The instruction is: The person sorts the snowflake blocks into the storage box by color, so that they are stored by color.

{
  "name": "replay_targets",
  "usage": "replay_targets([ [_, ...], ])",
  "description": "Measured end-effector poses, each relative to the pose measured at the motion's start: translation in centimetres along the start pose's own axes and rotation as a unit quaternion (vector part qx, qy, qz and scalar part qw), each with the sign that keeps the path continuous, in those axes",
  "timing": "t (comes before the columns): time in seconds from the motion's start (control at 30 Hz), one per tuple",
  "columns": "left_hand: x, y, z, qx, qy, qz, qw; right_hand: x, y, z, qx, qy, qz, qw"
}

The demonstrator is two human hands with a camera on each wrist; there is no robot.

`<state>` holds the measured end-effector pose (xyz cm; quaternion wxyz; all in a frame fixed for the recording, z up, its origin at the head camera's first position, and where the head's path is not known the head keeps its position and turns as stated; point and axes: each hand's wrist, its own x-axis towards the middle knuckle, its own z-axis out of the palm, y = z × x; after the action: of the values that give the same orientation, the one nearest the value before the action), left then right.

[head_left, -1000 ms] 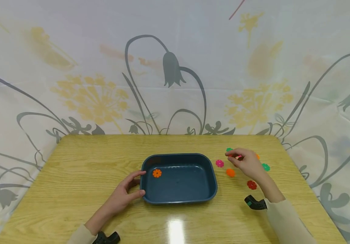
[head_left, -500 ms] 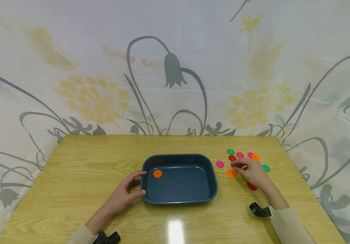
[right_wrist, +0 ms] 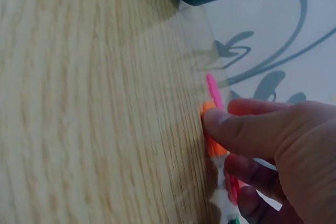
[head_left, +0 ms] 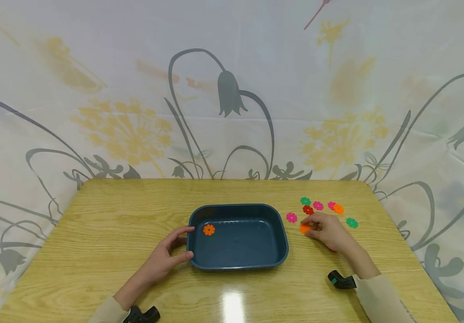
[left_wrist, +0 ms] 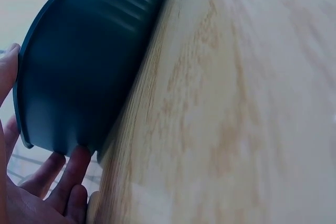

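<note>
My left hand (head_left: 166, 252) holds the left end of a dark blue plastic basin (head_left: 236, 268), its thumb and index fingertip at the rim. In the left wrist view, other fingers (left_wrist: 73, 174) touch the basin's outer wall. One orange notched flower-shaped disc (head_left: 209, 230) lies inside the basin, towards its left. To the right, my right hand (head_left: 329, 231) is low over the table and pinches another orange disc (right_wrist: 212, 139) between thumb and index finger. A red disc (head_left: 333, 250) lies mostly hidden beneath that hand.
Around the right hand lie more flower discs on the wooden table (head_left: 127, 211): pink (head_left: 291, 217), green (head_left: 305, 201), red (head_left: 308, 210), and an orange one (head_left: 338, 208) overlapping a pink. Another green disc (head_left: 352, 223) lies farther right. A patterned cloth (head_left: 232, 134) hangs behind the table.
My right hand has come down and nearer from above the red and pink discs, and its fingers now close on the orange disc. The left hand and basin stay put.
</note>
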<state>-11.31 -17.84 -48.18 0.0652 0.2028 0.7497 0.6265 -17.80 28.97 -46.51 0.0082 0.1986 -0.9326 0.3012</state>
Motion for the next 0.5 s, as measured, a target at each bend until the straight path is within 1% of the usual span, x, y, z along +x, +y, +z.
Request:
replay_targets([
  [0.1,0.00,-0.04,0.08,-0.001,0.002,0.006,1.0000,0.15,-0.49,0.03,-0.030,-0.007,-0.003,0.9995],
  [0.27,-0.02,-0.09,0.13,0.000,0.005,0.009,0.9999,0.29,-0.92,0.25,-0.064,-0.018,0.010,0.9978],
  [0.33,0.01,-0.10,0.12,0.002,0.004,0.007,1.0000,0.24,-0.93,0.35,-0.068,-0.017,0.014,0.9974],
  [0.5,0.02,-0.08,0.15,0.006,0.005,0.000,1.0000,0.14,-0.95,0.42,-0.067,-0.006,0.001,0.9977],
])
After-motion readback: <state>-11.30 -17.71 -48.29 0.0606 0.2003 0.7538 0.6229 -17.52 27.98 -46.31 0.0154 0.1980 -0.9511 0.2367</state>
